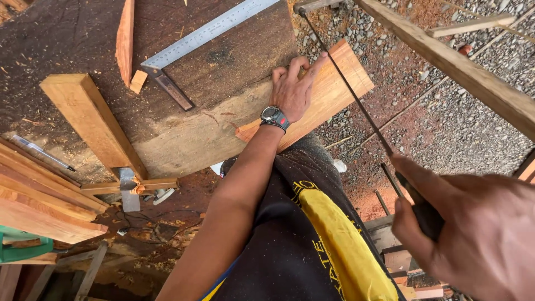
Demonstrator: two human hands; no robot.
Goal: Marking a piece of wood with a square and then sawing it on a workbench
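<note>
Your left hand (293, 89) is pressing flat, fingers spread, on a reddish board (329, 95) lying at the workbench (72, 39) edge. Your right hand (473, 228) is gripping a handsaw (356, 100), its thin blade crossing the board's end. The handle is staying mostly hidden inside your fist.

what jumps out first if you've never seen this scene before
The right hand fills the lower right corner, gripping the handle of a saw whose thin blade runs up to the reddish board. At centre the left hand, with a black wristwatch, presses that board flat where it overhangs the dark workbench. A steel square lies on the bench at upper left of the hand.
</note>
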